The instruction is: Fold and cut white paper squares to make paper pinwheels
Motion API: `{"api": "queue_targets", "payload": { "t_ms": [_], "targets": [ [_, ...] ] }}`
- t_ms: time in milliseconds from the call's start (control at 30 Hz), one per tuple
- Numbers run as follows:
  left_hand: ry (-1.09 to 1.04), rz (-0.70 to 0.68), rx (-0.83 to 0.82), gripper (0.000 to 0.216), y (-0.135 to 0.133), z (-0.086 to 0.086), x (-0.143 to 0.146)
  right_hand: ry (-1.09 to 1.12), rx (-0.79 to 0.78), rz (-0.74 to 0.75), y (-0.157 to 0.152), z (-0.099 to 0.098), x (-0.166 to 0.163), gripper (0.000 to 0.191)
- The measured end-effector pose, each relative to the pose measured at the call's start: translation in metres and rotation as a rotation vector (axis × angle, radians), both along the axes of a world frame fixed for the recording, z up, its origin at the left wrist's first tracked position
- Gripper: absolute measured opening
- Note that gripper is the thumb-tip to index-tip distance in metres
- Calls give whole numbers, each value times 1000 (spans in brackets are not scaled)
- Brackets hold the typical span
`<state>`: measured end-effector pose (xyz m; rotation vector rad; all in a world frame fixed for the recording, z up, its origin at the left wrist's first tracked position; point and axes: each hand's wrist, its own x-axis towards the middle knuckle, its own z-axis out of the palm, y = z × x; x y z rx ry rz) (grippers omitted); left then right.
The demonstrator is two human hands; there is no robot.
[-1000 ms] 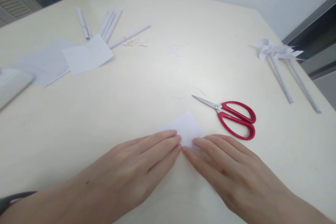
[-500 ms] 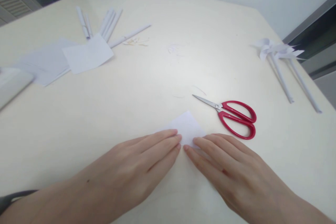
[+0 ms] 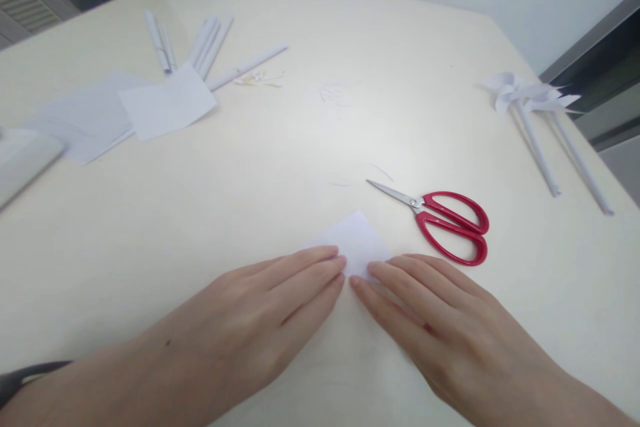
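Observation:
A piece of white paper (image 3: 356,240) lies flat on the table near its front, one corner pointing away from me; the lower part is hidden under my fingers. My left hand (image 3: 270,307) rests on its left side, fingers stretched out and close together. From the right, my right hand (image 3: 440,320) presses on the paper's other side with its fingers also extended. The fingertips of both hands almost meet at the near edge. Just beyond my right hand lie scissors (image 3: 435,219) with red handles, blades closed and pointing left.
Two paper pinwheels (image 3: 525,100) on rolled sticks lie at the right edge. Rolled paper tubes (image 3: 205,43) and loose white sheets (image 3: 167,107) are at the back left, beside a white object (image 3: 25,157). Small scraps (image 3: 257,79) and thin paper slivers (image 3: 333,93) lie mid-table.

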<state>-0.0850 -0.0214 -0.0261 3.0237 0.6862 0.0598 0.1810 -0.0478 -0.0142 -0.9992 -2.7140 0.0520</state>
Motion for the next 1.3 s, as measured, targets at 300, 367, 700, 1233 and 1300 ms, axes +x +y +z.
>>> {"api": "queue_targets", "payload": {
  "t_ms": [300,367,700,1233,1300],
  "targets": [
    [15,-13,8,59,0,2,0,26,5,3,2,0,0,30],
    [12,-7,7,60,0,3,0,33,7,3,1,1,0,29],
    [27,3,-7,62,0,3,-1,16,17,3,2,2,0,29],
    [9,20,-21,61,0,1,-1,22,21,-7,1,2,1,30],
    [1,25,-23,60,0,0,-1,22,16,-7,1,2,1,30]
  ]
}}
